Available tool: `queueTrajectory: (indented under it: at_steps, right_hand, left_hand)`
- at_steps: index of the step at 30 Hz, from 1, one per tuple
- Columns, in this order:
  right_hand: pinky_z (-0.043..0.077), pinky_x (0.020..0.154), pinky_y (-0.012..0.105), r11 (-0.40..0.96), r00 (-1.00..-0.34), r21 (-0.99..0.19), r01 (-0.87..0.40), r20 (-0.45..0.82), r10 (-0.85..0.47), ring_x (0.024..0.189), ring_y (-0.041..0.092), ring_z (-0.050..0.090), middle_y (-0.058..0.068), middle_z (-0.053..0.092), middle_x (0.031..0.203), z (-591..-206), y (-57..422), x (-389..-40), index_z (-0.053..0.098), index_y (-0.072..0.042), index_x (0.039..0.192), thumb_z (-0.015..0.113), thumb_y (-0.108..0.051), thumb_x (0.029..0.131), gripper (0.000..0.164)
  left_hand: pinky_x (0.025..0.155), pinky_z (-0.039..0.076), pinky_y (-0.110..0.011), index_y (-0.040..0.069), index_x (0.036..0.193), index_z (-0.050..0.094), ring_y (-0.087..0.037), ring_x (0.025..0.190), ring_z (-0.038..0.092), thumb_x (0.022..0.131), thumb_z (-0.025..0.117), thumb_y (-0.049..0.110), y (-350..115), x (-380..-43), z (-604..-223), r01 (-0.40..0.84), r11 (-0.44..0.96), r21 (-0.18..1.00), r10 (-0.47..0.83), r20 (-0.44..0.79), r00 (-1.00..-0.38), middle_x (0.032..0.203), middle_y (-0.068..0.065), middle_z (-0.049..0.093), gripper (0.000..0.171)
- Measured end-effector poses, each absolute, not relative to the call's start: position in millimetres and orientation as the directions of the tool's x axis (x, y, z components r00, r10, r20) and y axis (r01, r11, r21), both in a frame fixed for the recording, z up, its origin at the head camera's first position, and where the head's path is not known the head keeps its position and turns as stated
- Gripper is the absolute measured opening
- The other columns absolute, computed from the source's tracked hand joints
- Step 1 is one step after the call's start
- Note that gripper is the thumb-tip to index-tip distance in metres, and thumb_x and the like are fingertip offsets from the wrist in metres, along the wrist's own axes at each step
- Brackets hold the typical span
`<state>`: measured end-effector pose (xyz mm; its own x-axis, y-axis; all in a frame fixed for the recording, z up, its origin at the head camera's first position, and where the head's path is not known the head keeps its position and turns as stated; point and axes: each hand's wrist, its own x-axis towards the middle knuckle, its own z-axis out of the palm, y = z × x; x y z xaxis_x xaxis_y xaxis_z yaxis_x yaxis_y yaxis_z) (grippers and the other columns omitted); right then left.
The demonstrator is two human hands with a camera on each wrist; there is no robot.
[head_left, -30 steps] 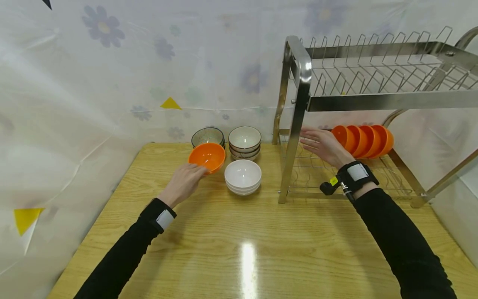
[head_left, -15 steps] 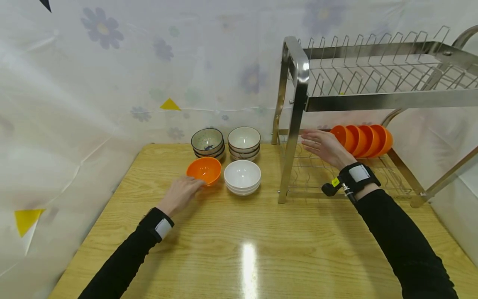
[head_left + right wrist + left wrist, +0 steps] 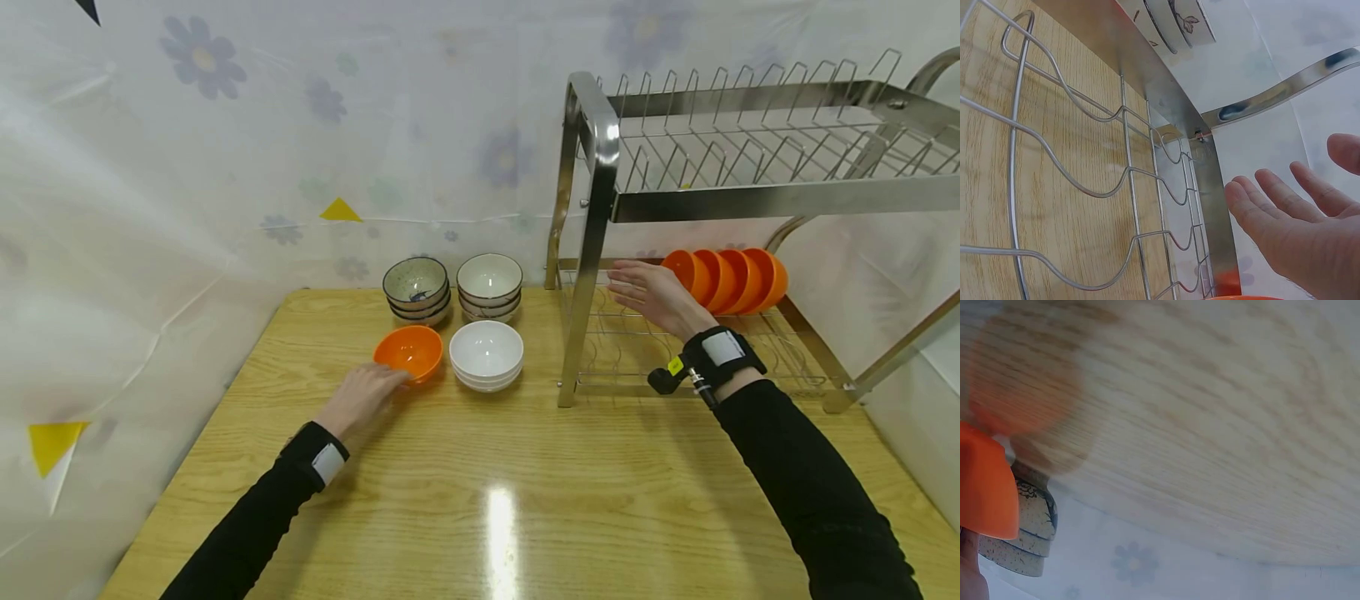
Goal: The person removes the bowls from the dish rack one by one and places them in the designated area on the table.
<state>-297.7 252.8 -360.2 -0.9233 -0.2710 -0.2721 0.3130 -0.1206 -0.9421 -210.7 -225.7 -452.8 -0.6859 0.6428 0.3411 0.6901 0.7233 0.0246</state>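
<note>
My left hand (image 3: 362, 398) grips an orange bowl (image 3: 409, 343) at its near rim, with the mouth facing up. In the left wrist view that bowl (image 3: 985, 487) shows at the left edge, a finger (image 3: 969, 553) against it and its reflection on the wood. Just behind it stands a stack of speckled green-grey bowls (image 3: 417, 286); a stack of white bowls (image 3: 487, 354) is close to its right. My right hand (image 3: 654, 293) is inside the rack's lower level, fingers extended and holding nothing. Several orange bowls (image 3: 742, 282) stand tilted in a row beside it.
A two-tier metal dish rack (image 3: 596, 167) occupies the right side, with wire slots (image 3: 1085, 187) on its lower level. Cream bowls with dark rims (image 3: 490, 282) are stacked near the back edge of the wooden table (image 3: 420, 500). A flowered plastic sheet (image 3: 420, 125) hangs behind.
My left hand has brought the orange bowl toward me and slightly left, away from the speckled stack, which is now more fully visible. My right hand has stayed nearly still.
</note>
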Motion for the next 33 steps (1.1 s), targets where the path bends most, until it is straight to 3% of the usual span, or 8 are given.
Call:
queueTrajectory:
  at_steps: [5, 18, 21, 23, 25, 27, 29, 33]
  right_hand:
    - [0.011, 0.132, 0.043, -0.106, -0.923, -0.943, 0.314, -0.278, -0.265, 0.157, 0.035, 0.012, 0.014, 0.008, 0.171, -361, 253, -298, 0.011, -0.011, 0.163, 0.040, -0.031, 0.109, 0.064]
    - [0.012, 0.131, 0.041, -0.096, -0.928, -0.947, 0.308, -0.276, -0.250, 0.156, 0.029, 0.017, 0.012, 0.011, 0.171, -362, 257, -299, 0.018, -0.011, 0.161, 0.043, -0.031, 0.108, 0.062]
    - [0.013, 0.131, 0.041, -0.098, -0.937, -0.952, 0.291, -0.263, -0.229, 0.152, 0.027, 0.025, 0.010, 0.027, 0.164, -362, 259, -298, 0.023, -0.011, 0.159, 0.045, -0.030, 0.108, 0.059]
    - [0.014, 0.131, 0.040, -0.103, -0.949, -0.959, 0.263, -0.238, -0.206, 0.143, 0.023, 0.036, 0.004, 0.043, 0.149, -363, 260, -298, 0.025, -0.008, 0.159, 0.047, -0.028, 0.107, 0.059]
    - [0.015, 0.130, 0.040, -0.106, -0.965, -0.971, 0.216, -0.196, -0.174, 0.130, 0.015, 0.049, -0.007, 0.050, 0.132, -363, 261, -297, 0.038, -0.010, 0.151, 0.049, -0.026, 0.107, 0.049]
    - [0.020, 0.130, 0.041, -0.025, -0.983, -0.989, 0.146, -0.142, -0.114, 0.124, 0.014, 0.053, -0.007, 0.053, 0.128, -363, 261, -298, 0.041, -0.007, 0.149, 0.050, -0.024, 0.107, 0.047]
    - [0.025, 0.129, 0.043, 0.104, -0.996, -0.992, 0.077, -0.082, -0.047, 0.124, 0.019, 0.054, 0.004, 0.052, 0.137, -363, 262, -299, 0.044, -0.006, 0.148, 0.049, -0.024, 0.107, 0.045]
    - [0.034, 0.123, 0.050, 0.419, -0.995, -0.907, 0.026, 0.018, 0.101, 0.136, 0.034, 0.042, 0.021, 0.044, 0.154, -361, 266, -301, 0.041, -0.003, 0.152, 0.046, -0.024, 0.106, 0.051]
  left_hand:
    - [0.069, 0.058, -0.042, 0.011, 0.095, 0.071, -0.021, 0.071, 0.068, 0.090, 0.074, 0.006, -225, -210, -456, 0.687, 0.725, 0.044, 0.638, 0.332, -0.695, 0.080, -0.003, 0.075, 0.008]
    - [0.067, 0.059, -0.042, 0.012, 0.099, 0.073, -0.023, 0.075, 0.070, 0.091, 0.073, 0.008, -225, -209, -458, 0.670, 0.742, 0.028, 0.630, 0.316, -0.710, 0.086, -0.003, 0.078, 0.009]
    - [0.069, 0.059, -0.042, 0.012, 0.101, 0.074, -0.024, 0.078, 0.071, 0.091, 0.073, 0.008, -225, -209, -458, 0.665, 0.746, 0.020, 0.629, 0.307, -0.715, 0.090, -0.004, 0.078, 0.011]
    - [0.070, 0.060, -0.042, 0.012, 0.102, 0.074, -0.024, 0.079, 0.071, 0.091, 0.073, 0.008, -225, -210, -458, 0.667, 0.744, 0.017, 0.633, 0.302, -0.713, 0.091, -0.004, 0.079, 0.012]
    - [0.071, 0.060, -0.042, 0.012, 0.103, 0.074, -0.024, 0.079, 0.072, 0.091, 0.073, 0.008, -225, -209, -458, 0.671, 0.741, 0.018, 0.637, 0.298, -0.711, 0.092, -0.004, 0.079, 0.013]
    - [0.073, 0.061, -0.042, 0.012, 0.104, 0.074, -0.023, 0.081, 0.072, 0.091, 0.073, 0.008, -225, -209, -458, 0.674, 0.738, 0.023, 0.640, 0.292, -0.711, 0.094, -0.004, 0.079, 0.013]
    - [0.076, 0.061, -0.041, 0.012, 0.105, 0.075, -0.023, 0.083, 0.072, 0.092, 0.072, 0.008, -225, -209, -458, 0.674, 0.738, 0.035, 0.639, 0.285, -0.715, 0.096, -0.005, 0.079, 0.013]
    - [0.083, 0.061, -0.043, 0.012, 0.105, 0.075, -0.023, 0.089, 0.073, 0.093, 0.071, 0.009, -225, -208, -458, 0.664, 0.745, 0.060, 0.628, 0.270, -0.730, 0.100, -0.005, 0.079, 0.014]
